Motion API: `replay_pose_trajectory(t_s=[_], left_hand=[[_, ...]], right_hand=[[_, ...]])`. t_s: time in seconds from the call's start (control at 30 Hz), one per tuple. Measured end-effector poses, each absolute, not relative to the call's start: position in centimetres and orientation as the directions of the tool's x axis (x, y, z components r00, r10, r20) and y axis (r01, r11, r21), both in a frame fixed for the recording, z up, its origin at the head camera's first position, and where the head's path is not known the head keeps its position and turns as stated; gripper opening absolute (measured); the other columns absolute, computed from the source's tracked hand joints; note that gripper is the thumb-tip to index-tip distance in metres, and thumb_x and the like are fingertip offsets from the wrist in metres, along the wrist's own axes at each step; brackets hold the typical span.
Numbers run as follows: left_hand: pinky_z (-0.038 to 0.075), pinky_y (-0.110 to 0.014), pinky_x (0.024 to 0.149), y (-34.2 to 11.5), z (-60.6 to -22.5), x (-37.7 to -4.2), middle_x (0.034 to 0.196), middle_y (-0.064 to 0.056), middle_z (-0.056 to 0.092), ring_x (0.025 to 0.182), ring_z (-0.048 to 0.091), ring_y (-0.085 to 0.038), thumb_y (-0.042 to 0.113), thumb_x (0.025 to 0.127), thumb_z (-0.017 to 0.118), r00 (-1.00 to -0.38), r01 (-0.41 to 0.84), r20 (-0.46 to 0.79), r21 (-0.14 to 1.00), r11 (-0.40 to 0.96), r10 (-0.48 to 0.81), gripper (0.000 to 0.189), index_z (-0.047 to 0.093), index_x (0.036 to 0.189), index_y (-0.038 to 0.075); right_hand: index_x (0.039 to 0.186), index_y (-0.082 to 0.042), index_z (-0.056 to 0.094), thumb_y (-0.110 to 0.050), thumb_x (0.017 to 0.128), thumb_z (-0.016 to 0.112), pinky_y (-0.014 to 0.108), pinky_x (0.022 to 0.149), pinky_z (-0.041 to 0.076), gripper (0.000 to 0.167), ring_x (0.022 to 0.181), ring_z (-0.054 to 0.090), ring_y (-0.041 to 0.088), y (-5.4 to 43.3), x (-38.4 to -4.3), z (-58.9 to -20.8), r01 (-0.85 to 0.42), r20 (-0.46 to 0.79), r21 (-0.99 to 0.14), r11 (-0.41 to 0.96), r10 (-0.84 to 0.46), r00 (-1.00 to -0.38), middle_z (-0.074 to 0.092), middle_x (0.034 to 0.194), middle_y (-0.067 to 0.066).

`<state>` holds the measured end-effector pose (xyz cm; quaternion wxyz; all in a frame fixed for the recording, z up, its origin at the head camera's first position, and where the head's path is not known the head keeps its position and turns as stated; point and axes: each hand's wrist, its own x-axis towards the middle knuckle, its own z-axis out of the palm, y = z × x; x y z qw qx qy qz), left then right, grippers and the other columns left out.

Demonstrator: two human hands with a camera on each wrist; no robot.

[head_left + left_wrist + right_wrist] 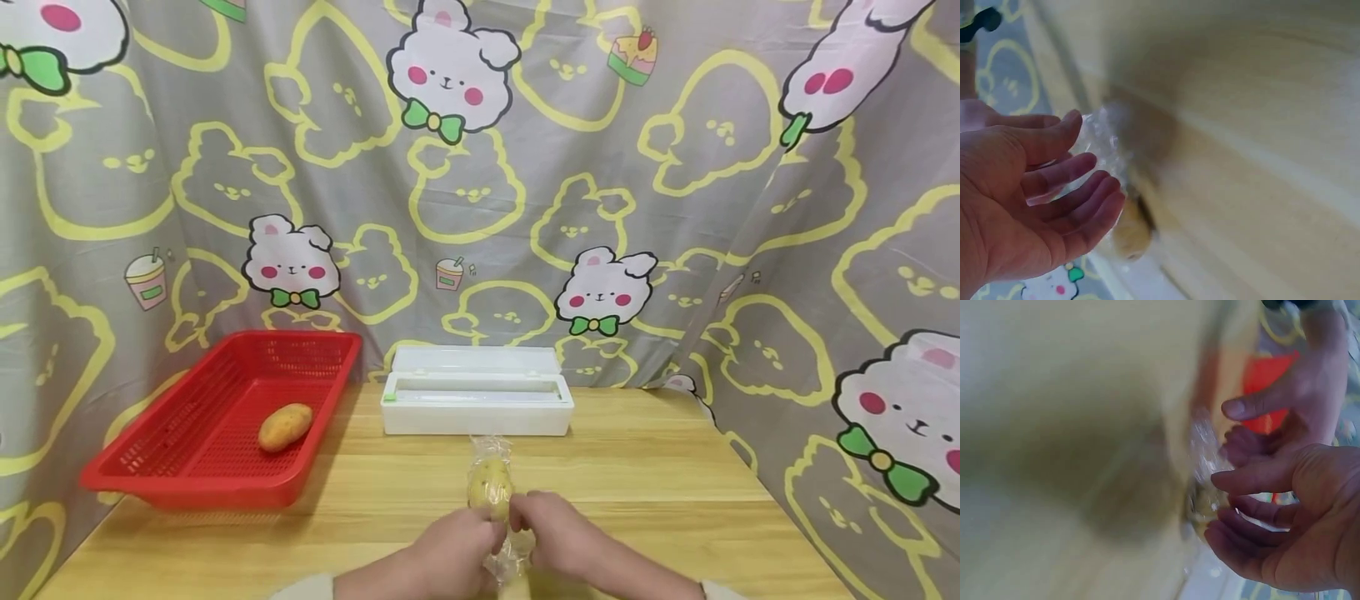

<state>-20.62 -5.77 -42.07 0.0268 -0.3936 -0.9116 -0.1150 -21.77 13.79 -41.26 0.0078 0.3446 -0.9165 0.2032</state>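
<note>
A potato (pixel 491 485) wrapped in crinkled clear cling film lies on the table in front of me, film bunched at both ends. Beside its near end, my left hand (pixel 459 550) is at the film, fingers loosely bent; in the left wrist view a gap shows between thumb (pixel 1060 134) and fingertips. From the other side my right hand (pixel 558 533) reaches in. Its thumb (pixel 1241 478) and bent fingers stand apart beside the film in the right wrist view. The cling film (pixel 1204 447) spreads out from the potato toward me.
At the left stands a red plastic basket (pixel 210 492) with a bare potato (pixel 286 427) inside. A white cling film box (pixel 477 419) with its lid raised stands behind the wrapped potato. Patterned cloth (pixel 465 183) hangs around the wooden table (pixel 652 467).
</note>
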Motion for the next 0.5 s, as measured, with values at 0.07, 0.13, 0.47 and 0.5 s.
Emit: replay_pose_trajectory(t_s=[0.07,0.13,0.47,0.5], left_hand=[[0.047,-0.014,0.064,-5.6,-42.6,-20.5,0.091,0.011,0.068,0.077,0.06,0.001,0.016,0.069,0.087,-0.68,0.73,0.102,0.177,0.66,0.726,0.028,0.073,0.094,0.016],[0.048,-0.015,0.065,-5.6,-43.0,-20.6,0.096,0.011,0.07,0.08,0.061,0.001,0.013,0.069,0.086,-0.675,0.735,0.087,0.175,0.656,0.733,0.033,0.074,0.099,0.015],[0.041,-0.011,0.061,-5.8,-44.0,-21.1,0.082,0.015,0.062,0.069,0.049,0.005,0.008,0.078,0.079,-0.633,0.773,0.16,0.197,0.604,0.758,0.016,0.072,0.088,0.018],[0.041,-0.011,0.061,-5.9,-43.9,-21.1,0.082,0.016,0.063,0.069,0.049,0.006,0.008,0.078,0.078,-0.634,0.772,0.173,0.204,0.602,0.754,0.015,0.072,0.087,0.019]], right_hand=[[0.093,-0.015,0.063,0.018,0.052,0.059,0.023,0.066,0.05,0.053,0.076,0.053,0.004,13.6,-21.1,-41.9,-0.639,0.123,-0.332,0.694,-0.64,-0.759,0.061,0.084,-0.005],[0.103,-0.017,0.064,0.018,0.053,0.058,0.024,0.068,0.05,0.061,0.079,0.054,0.004,13.4,-20.8,-42.5,-0.641,0.098,-0.321,0.697,-0.649,-0.754,0.062,0.089,-0.006],[0.107,-0.018,0.071,0.018,0.057,0.054,0.017,0.068,0.051,0.064,0.079,0.059,-0.001,13.4,-21.3,-44.0,-0.678,0.168,-0.364,0.638,-0.671,-0.722,0.068,0.088,-0.011],[0.105,-0.018,0.071,0.018,0.057,0.053,0.016,0.067,0.051,0.062,0.077,0.058,-0.001,13.4,-21.3,-44.0,-0.684,0.181,-0.363,0.632,-0.673,-0.718,0.068,0.086,-0.011]])
